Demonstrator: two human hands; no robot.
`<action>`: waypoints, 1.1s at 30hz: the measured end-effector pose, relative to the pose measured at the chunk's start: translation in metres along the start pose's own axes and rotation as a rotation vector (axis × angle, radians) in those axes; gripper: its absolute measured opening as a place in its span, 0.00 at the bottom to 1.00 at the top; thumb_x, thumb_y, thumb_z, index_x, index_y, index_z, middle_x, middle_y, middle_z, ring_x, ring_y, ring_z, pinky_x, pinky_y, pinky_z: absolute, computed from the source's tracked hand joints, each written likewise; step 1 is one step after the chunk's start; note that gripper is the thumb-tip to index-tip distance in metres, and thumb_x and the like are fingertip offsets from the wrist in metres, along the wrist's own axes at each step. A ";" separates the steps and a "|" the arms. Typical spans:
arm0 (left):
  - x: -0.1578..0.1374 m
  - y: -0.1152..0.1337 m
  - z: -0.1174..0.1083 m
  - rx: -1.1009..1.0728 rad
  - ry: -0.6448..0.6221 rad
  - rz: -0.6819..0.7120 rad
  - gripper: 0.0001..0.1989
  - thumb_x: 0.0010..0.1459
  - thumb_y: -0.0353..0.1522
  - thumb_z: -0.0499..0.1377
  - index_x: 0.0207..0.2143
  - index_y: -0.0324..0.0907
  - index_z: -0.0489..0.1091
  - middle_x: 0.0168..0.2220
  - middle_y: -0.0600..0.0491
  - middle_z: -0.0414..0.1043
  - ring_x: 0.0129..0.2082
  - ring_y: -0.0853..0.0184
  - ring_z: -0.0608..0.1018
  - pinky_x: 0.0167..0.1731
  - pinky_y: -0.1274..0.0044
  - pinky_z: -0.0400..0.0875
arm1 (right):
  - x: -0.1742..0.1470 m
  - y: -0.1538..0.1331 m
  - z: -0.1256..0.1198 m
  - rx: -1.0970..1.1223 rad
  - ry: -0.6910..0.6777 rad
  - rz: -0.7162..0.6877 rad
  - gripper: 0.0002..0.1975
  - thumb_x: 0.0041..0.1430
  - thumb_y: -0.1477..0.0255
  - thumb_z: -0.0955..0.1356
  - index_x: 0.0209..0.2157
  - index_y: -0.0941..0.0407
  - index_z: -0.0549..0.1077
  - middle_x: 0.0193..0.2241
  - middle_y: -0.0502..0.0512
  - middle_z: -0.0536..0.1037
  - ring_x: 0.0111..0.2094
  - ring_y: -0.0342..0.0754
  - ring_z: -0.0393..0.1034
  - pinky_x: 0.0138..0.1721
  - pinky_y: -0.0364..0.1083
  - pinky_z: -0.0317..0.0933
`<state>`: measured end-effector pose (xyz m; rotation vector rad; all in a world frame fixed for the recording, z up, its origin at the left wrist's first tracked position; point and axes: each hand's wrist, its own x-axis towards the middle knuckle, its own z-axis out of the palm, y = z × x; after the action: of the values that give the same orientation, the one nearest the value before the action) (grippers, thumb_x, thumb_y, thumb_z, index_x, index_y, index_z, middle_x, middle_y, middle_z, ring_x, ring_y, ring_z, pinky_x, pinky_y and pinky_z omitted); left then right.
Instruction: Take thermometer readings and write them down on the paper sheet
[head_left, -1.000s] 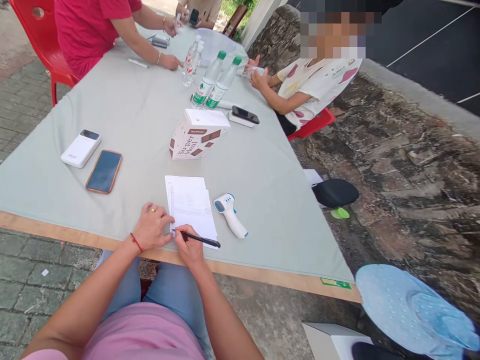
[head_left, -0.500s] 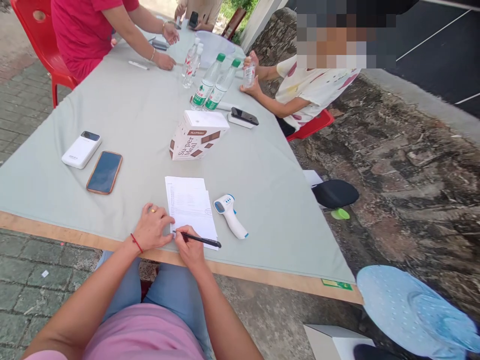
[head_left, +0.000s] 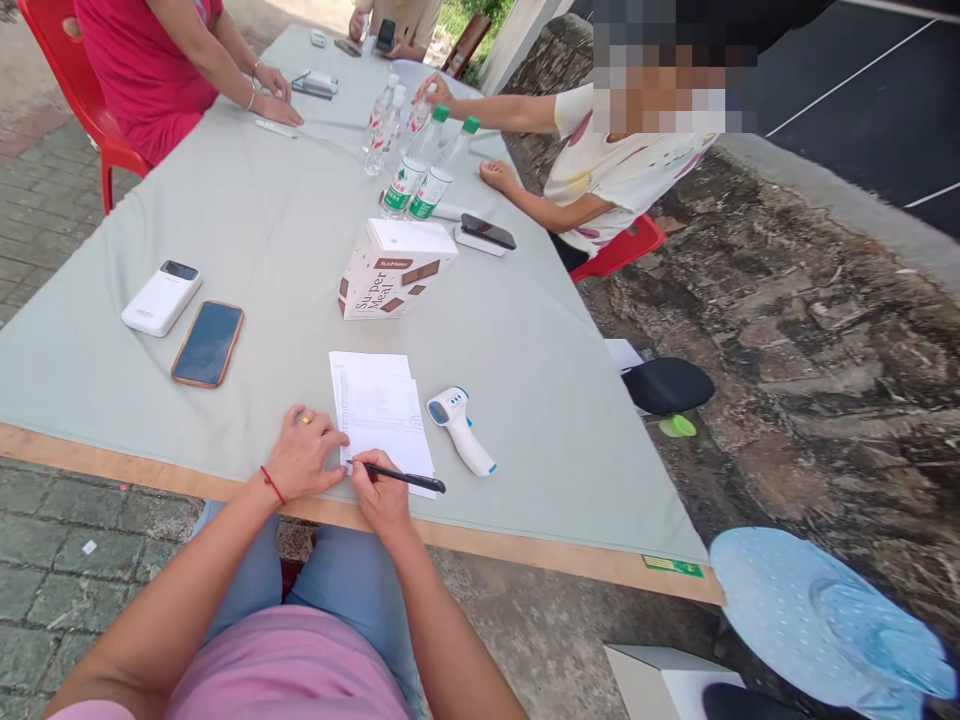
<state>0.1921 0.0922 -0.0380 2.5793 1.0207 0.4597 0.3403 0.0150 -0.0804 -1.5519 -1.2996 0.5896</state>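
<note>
My right hand (head_left: 382,497) grips a black pen (head_left: 405,478), its tip at the lower left of the printed paper sheets (head_left: 379,400). Resting at the left edge of those sheets is my left hand (head_left: 306,458), its fingers spread and bent, fingertips touching the paper's corner. A ring and a red string bracelet show on that hand and wrist. Just right of the paper lies a white and blue infrared thermometer (head_left: 461,430). Beyond the paper stands a white and brown "Super Meal" box (head_left: 396,270).
Left on the grey-covered table (head_left: 540,400) lie a phone (head_left: 208,344) and a white power bank (head_left: 162,297). Green-capped bottles (head_left: 420,180) and smaller water bottles stand behind the box, near another phone (head_left: 487,232). Co-workers sit around the far side. A light blue hat (head_left: 817,610) is at the right.
The person at the right has reached across and set a bottle beside the others. The person in red has drawn their hands back left. My hands stay almost still.
</note>
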 end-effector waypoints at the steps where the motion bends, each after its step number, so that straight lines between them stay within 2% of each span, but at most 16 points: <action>1: 0.000 0.000 0.000 -0.001 0.000 0.000 0.13 0.54 0.39 0.61 0.41 0.45 0.74 0.36 0.51 0.69 0.39 0.61 0.69 0.55 0.60 0.53 | 0.000 0.000 0.000 0.000 -0.005 0.000 0.05 0.55 0.69 0.63 0.28 0.54 0.69 0.22 0.48 0.71 0.24 0.45 0.64 0.28 0.45 0.61; 13: 0.001 0.000 -0.002 0.004 -0.022 -0.007 0.14 0.52 0.39 0.63 0.41 0.45 0.74 0.37 0.51 0.69 0.39 0.61 0.69 0.55 0.60 0.53 | 0.001 -0.003 -0.001 0.052 0.085 0.024 0.06 0.55 0.69 0.63 0.27 0.54 0.69 0.22 0.48 0.72 0.24 0.45 0.65 0.27 0.44 0.62; 33: 0.001 0.000 -0.002 -0.004 -0.023 -0.006 0.14 0.52 0.39 0.62 0.41 0.45 0.74 0.36 0.51 0.69 0.39 0.61 0.69 0.56 0.60 0.52 | 0.001 -0.001 -0.002 0.022 0.042 0.027 0.06 0.54 0.69 0.63 0.27 0.54 0.69 0.22 0.48 0.72 0.24 0.45 0.65 0.28 0.45 0.62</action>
<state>0.1922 0.0931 -0.0359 2.5708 1.0188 0.4296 0.3416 0.0156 -0.0782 -1.5582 -1.2386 0.5835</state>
